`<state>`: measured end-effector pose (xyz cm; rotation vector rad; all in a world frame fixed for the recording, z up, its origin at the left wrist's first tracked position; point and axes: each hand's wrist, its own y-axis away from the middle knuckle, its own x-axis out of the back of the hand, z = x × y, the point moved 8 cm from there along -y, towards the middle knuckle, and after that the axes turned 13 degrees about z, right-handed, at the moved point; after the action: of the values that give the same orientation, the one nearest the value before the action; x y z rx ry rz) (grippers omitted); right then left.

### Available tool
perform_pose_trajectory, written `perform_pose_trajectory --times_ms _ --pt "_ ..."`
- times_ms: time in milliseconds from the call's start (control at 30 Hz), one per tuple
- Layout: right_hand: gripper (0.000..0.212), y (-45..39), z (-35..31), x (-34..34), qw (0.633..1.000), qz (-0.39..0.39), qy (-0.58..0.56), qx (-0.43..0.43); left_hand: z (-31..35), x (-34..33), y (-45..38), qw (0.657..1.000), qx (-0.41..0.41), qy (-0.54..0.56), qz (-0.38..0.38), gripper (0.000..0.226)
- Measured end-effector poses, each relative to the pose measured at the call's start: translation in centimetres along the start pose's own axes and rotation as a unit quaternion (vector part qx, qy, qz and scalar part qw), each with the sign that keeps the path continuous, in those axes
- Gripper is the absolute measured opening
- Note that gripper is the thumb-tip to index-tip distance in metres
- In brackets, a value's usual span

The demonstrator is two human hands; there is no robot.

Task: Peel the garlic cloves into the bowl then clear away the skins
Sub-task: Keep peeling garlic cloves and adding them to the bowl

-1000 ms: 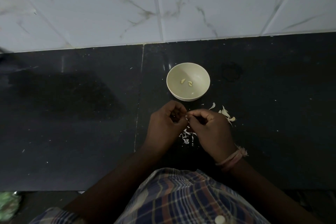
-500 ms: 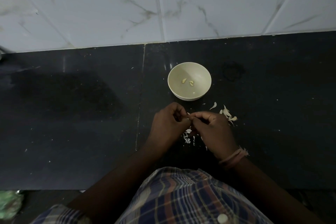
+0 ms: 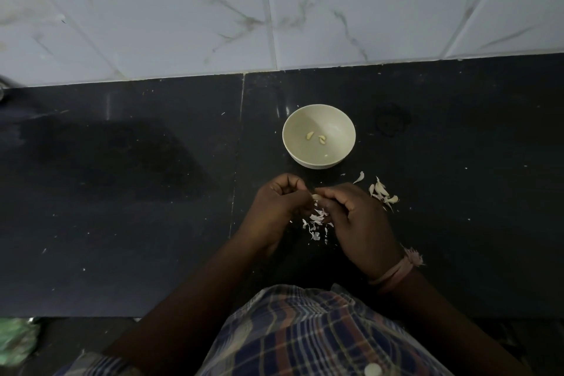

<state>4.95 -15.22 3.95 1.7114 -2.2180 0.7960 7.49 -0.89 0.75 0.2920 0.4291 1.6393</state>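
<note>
A cream bowl [image 3: 332, 122] stands on the black counter with two peeled cloves [image 3: 316, 137] in its bottom. Just in front of it, my left hand [image 3: 276, 207] and my right hand [image 3: 357, 220] meet fingertip to fingertip and pinch one small garlic clove [image 3: 314, 196] between them; most of it is hidden by the fingers. Torn skins [image 3: 316, 223] lie scattered on the counter below the hands. A small heap of unpeeled cloves and skins [image 3: 381, 192] lies to the right of my right hand.
The black stone counter [image 3: 122, 192] has a seam running left of the bowl and ends at a white marble-tiled wall [image 3: 274, 9]. A green object [image 3: 15, 342] lies at the lower left, past the counter's front edge.
The hands stay together at the clove with only small finger movements. More skin bits lie below them than a second ago.
</note>
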Motion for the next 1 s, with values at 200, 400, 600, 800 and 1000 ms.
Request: perform_pose_trajectory --times_ms 200,400,600,800,1000 --pt "0.021 0.0 -1.2 0.2 0.994 0.038 0.057 0.082 -1.2 0.3 0.1 0.996 0.070 0.047 -0.003 0.012" --pt "0.018 0.7 2.3 -1.7 0.964 0.030 -0.181 -0.191 -1.2 -0.2 0.2 0.986 0.117 0.122 -0.012 0.025" --pt "0.022 2.4 3.0 -4.5 0.812 0.037 -0.410 -0.414 -2.3 -0.3 0.1 0.970 0.173 0.172 0.004 0.023" --pt "0.019 2.3 3.0 -5.6 0.769 0.040 -0.433 -0.468 -2.9 0.0 -0.2 0.979 0.159 0.127 0.002 0.018" --pt "0.020 2.5 3.5 -5.1 0.740 0.067 -0.452 -0.493 -3.5 -0.3 0.3 0.987 0.147 0.069 0.002 0.018"
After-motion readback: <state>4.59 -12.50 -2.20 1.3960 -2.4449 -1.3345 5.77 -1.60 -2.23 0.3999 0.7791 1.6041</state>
